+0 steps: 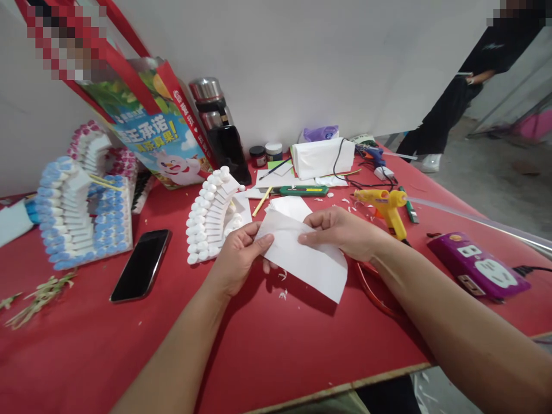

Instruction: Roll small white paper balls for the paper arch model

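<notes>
A sheet of white paper [308, 261] is held just above the red table between both hands. My left hand [241, 253] pinches its left corner, thumb on top. My right hand [340, 230] grips the far edge with the thumb pressed on the upper face; its other fingers are partly hidden. Behind the sheet lie more white paper pieces [293, 204]. Left of them stands a small curved staircase model [211, 215] edged with white rounded pieces. A green utility knife [302, 190] lies beyond the papers, beside a short yellow stick [261, 201].
On the left are a blue-and-white staircase model [71, 218], a black phone [141, 265], a shopping bag [159, 132] and a thermos [209, 95]. To the right lie a yellow glue gun [388, 210] and a purple power strip [478, 267]. A person [466, 86] stands at the far right.
</notes>
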{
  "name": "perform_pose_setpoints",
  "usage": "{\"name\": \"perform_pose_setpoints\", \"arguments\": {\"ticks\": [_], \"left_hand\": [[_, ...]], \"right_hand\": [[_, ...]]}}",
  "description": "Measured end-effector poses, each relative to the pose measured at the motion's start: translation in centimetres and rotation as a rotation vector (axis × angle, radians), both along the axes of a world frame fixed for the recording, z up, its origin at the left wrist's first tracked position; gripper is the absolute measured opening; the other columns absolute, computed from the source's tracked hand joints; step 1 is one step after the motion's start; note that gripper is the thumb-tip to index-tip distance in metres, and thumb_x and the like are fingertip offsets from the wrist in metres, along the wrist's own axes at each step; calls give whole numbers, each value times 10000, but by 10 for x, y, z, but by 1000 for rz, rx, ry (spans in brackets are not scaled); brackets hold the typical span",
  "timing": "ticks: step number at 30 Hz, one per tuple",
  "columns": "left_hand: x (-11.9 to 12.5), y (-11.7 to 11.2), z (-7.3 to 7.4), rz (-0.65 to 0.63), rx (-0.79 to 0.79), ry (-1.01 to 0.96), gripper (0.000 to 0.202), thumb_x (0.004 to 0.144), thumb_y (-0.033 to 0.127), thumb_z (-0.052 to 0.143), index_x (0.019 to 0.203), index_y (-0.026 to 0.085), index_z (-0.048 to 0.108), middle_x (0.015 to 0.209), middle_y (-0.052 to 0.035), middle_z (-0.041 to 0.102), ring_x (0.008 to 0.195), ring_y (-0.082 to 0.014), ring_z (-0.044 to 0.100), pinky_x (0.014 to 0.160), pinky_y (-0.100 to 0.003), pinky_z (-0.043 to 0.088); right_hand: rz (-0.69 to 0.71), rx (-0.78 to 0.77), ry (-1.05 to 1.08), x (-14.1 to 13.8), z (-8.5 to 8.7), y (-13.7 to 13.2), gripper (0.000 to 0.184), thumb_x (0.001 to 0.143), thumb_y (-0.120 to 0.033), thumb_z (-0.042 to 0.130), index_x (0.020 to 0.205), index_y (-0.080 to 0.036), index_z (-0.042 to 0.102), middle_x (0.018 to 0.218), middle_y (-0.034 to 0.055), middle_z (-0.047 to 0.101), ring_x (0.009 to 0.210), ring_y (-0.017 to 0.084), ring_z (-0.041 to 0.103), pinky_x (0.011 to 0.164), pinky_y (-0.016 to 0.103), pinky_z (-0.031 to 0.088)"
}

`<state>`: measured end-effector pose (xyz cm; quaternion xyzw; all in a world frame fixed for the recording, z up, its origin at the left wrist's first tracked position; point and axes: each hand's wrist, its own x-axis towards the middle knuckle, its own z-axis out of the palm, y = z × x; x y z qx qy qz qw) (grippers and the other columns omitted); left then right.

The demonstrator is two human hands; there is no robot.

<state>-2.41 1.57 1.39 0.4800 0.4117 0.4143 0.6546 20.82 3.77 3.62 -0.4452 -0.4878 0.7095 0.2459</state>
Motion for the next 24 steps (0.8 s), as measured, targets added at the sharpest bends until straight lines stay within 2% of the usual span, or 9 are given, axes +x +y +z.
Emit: {"name": "perform_pose_setpoints", "arguments": {"ticks": [3, 6, 8, 11, 16, 24], "left_hand": [[-1, 0, 1, -23, 26, 39, 241, 882, 327, 773, 1018, 134, 720, 612, 16, 645, 474, -81, 560, 409, -162, 427], [-1, 0, 0, -31, 28, 40, 230, 899, 324, 755, 1026, 137, 711, 607, 21, 641, 446, -66, 544, 388, -148, 390], [-3, 0, -2, -44, 16, 35, 244, 907, 332, 746, 1054, 142, 704, 634, 20, 649, 428, -59, 536, 366, -144, 360], [-4, -1, -4, -109, -10, 35, 245, 920, 335, 731, 1056, 133, 699, 637, 16, 646, 424, -59, 542, 360, -142, 363], [-3, -3, -6, -132, -17, 14, 222, 920, 322, 732, 1016, 125, 695, 638, 7, 661, 426, -68, 562, 361, -140, 395], [-1, -2, -7, -73, -62, -61, 215, 880, 303, 769, 966, 118, 703, 601, 14, 632, 392, -55, 522, 340, -129, 370]], "right_hand": [[-25, 25, 62, -1, -2, 0, 384, 727, -402, 900, 966, -153, 730, 814, 50, 768, 642, 151, 698, 558, 241, 560], [-170, 82, 139, -1, -7, 2, 318, 819, -409, 832, 962, -139, 742, 854, 53, 768, 681, 123, 700, 594, 217, 559], [-237, 89, 195, 0, -10, 5, 270, 820, -359, 833, 920, -123, 750, 903, 75, 779, 734, 131, 725, 656, 229, 587], [-261, 60, 275, 1, -14, 9, 247, 766, -297, 873, 881, -111, 758, 960, 116, 798, 787, 164, 759, 727, 268, 623], [-323, 53, 305, 1, -15, 12, 274, 678, -279, 928, 816, -109, 763, 809, 79, 780, 641, 139, 739, 588, 211, 603], [-360, 139, 270, -2, -18, 10, 365, 706, -384, 918, 680, -146, 642, 586, -7, 663, 445, 111, 639, 452, 212, 530]]}}
